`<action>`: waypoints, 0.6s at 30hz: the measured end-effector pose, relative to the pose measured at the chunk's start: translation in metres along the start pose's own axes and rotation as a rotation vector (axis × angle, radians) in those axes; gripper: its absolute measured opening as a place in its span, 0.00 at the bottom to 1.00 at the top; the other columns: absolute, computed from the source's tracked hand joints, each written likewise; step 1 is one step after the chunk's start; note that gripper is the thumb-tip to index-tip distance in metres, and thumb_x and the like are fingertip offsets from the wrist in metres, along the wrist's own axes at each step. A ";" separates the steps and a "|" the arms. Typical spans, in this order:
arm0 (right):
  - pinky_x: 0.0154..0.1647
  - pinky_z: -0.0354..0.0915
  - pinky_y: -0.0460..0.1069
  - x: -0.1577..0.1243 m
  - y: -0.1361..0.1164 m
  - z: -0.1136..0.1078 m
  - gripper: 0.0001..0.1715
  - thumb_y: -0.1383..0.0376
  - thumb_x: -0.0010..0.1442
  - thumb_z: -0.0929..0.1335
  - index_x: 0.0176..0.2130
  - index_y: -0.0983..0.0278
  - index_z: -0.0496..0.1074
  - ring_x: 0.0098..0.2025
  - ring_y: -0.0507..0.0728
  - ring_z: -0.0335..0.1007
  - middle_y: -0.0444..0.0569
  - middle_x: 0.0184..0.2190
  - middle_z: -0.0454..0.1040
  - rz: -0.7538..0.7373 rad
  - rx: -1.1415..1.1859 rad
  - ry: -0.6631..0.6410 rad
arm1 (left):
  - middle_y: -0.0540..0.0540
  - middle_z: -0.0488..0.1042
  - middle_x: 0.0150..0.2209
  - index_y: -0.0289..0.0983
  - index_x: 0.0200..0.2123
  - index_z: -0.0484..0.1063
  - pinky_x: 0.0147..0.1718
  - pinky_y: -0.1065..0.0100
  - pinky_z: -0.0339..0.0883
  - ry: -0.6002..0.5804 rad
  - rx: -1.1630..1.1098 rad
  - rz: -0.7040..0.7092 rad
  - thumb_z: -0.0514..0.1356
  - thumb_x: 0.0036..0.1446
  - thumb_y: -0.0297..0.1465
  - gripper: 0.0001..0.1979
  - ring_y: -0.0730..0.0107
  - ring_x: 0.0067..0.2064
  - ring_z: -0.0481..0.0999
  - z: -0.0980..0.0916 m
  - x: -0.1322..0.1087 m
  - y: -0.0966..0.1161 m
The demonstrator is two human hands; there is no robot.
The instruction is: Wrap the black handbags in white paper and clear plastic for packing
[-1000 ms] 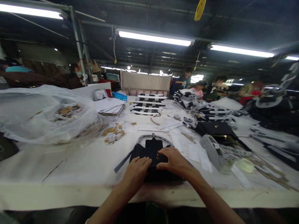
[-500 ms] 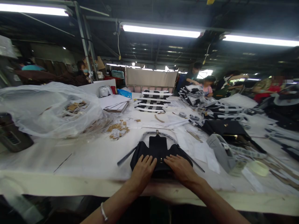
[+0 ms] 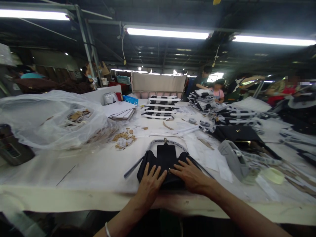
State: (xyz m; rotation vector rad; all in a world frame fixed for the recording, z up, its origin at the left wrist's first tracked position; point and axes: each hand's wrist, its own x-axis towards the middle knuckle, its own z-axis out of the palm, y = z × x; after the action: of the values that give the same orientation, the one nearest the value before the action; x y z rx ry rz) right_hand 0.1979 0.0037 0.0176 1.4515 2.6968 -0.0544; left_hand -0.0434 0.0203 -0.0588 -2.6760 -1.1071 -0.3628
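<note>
Directly beneath the fingers, I have a black leather handbag lying flat on the white-covered worktop, its flap stretching away from me. My left hand and right hand both rest on its front, the fingers spread and pressing down, pinching nothing. To the right of the fingers sit a grey tape dispenser and a clear tape roll, with a second black handbag beyond them. Ahead and left of the fingers, cardboard scraps lie near a clear plastic bag.
</note>
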 end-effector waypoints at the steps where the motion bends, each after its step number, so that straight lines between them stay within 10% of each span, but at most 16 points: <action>1: 0.63 0.49 0.73 -0.001 -0.001 0.006 0.47 0.74 0.49 0.64 0.66 0.55 0.57 0.65 0.71 0.56 0.55 0.64 0.62 0.014 0.008 -0.014 | 0.39 0.65 0.62 0.45 0.66 0.56 0.61 0.38 0.53 -0.011 -0.001 0.007 0.49 0.62 0.19 0.31 0.49 0.62 0.65 -0.001 0.000 -0.001; 11: 0.66 0.49 0.68 -0.014 -0.015 0.069 0.42 0.78 0.57 0.59 0.67 0.55 0.56 0.67 0.67 0.53 0.50 0.66 0.60 0.143 -0.009 0.236 | 0.31 0.56 0.66 0.46 0.68 0.49 0.60 0.36 0.53 -0.163 -0.050 -0.039 0.68 0.52 0.31 0.45 0.40 0.66 0.56 -0.020 0.000 0.005; 18: 0.65 0.51 0.67 0.002 -0.014 -0.024 0.35 0.52 0.59 0.68 0.62 0.59 0.65 0.65 0.67 0.58 0.55 0.62 0.65 0.162 0.394 -0.022 | 0.32 0.56 0.66 0.51 0.68 0.49 0.57 0.29 0.52 -0.129 0.024 -0.025 0.74 0.43 0.40 0.53 0.35 0.65 0.57 -0.004 0.001 0.008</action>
State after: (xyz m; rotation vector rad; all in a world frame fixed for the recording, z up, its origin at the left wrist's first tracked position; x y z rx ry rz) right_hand 0.1836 -0.0006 0.0414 1.7470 2.6425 -0.6178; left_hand -0.0380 0.0144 -0.0551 -2.6995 -1.1738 -0.1819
